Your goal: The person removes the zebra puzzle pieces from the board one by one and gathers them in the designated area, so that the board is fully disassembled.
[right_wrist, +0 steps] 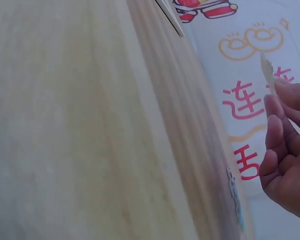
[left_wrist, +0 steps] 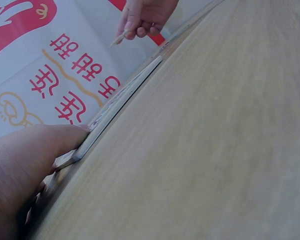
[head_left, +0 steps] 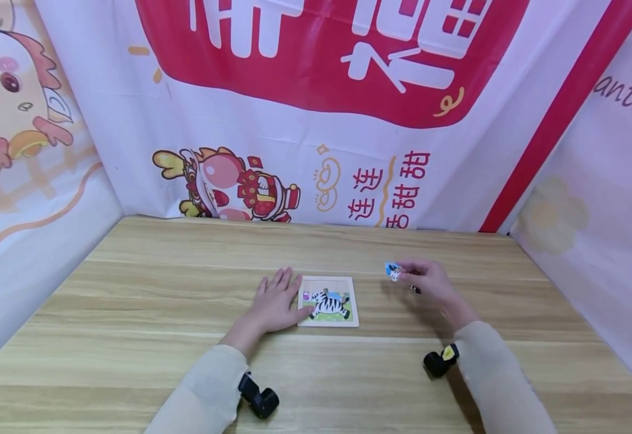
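Observation:
A square puzzle board [head_left: 343,281] with a pale frame lies on the table, showing a zebra on green; its upper part is bare. My left hand [head_left: 278,304] rests at the board's left edge, fingers spread straight and thumb across the frame. In the left wrist view, the thumb [left_wrist: 60,140] presses on the board's corner. To the right of the board, my right hand [head_left: 429,280] pinches a puzzle piece [head_left: 392,271] with blue and zebra stripes between thumb and fingertips, raised above the table. Seen edge-on in the right wrist view, the piece [right_wrist: 267,69] is thin.
Another puzzle piece [right_wrist: 235,197] lies on the table beneath the right hand, mostly hidden in the head view. The wooden table [head_left: 185,253] meets a printed cloth [head_left: 272,126] at its back edge. Cloth also hangs on both sides.

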### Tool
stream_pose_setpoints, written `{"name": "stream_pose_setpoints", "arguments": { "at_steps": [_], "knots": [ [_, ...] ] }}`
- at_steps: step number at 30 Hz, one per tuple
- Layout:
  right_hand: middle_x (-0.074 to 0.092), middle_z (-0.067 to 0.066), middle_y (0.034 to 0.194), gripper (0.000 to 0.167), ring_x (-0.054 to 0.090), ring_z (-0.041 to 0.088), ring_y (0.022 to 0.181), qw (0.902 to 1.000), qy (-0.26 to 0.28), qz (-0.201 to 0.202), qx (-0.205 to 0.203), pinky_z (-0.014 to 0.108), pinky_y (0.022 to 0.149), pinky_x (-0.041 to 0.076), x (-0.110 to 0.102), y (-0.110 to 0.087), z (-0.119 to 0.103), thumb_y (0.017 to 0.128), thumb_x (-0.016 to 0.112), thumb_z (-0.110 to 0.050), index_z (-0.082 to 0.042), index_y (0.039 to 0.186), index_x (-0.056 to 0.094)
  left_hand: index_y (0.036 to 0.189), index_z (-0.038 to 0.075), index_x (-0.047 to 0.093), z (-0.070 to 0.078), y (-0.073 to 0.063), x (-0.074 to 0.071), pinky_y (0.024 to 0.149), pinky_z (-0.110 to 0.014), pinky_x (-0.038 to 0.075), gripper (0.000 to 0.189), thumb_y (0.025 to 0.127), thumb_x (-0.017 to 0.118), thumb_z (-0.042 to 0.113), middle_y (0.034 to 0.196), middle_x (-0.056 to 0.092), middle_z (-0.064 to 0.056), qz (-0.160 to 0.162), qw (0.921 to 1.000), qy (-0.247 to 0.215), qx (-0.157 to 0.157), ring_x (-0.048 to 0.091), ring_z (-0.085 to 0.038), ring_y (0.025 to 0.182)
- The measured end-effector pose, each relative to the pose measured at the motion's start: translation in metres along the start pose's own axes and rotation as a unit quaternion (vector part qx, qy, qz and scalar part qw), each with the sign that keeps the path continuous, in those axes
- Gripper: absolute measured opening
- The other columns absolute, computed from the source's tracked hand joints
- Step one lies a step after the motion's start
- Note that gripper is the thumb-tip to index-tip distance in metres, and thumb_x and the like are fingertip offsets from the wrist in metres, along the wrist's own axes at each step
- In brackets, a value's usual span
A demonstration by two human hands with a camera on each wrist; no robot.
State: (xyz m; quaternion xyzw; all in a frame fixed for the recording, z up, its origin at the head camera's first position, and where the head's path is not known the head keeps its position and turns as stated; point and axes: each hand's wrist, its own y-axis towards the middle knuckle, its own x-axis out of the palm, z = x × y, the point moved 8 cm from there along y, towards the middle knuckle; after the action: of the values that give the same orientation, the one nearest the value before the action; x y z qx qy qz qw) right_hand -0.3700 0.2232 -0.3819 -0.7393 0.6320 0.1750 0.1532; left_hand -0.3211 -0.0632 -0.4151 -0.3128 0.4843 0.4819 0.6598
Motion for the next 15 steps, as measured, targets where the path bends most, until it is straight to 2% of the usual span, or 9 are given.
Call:
{"name": "stream_pose_setpoints", "arguments": {
  "at_steps": [8,15],
  "knots": [
    [0.060,0.013,0.092,0.030,0.051,0.018,0.078,0.9985,-0.027,-0.017,-0.044,0.028,0.066,0.045,-0.001,0.004,0.011,0.077,0.062,-0.004,0.004,0.106,0.058,0.136,0.010,0.024,0.000,0.000,-0.001,0.098,-0.049,0.000,0.080,0.078,0.039,0.063,0.141,0.010,-0.013,0.004,1.0000,0.000,0.001,0.002,-0.028,0.128],
    [0.060,0.013,0.090,0.030,0.052,0.020,0.081,0.9972,-0.055,-0.022,-0.045,0.027,0.071,0.043,0.002,0.004,0.020,0.076,0.063,-0.005,0.005,0.104,0.058,0.137,0.011,0.024,-0.001,0.001,0.000,0.098,-0.049,0.000,0.080,0.078,0.038,0.064,0.142,0.009,-0.013,0.001,1.0000,0.006,0.001,0.002,-0.027,0.128]
  ]
}}
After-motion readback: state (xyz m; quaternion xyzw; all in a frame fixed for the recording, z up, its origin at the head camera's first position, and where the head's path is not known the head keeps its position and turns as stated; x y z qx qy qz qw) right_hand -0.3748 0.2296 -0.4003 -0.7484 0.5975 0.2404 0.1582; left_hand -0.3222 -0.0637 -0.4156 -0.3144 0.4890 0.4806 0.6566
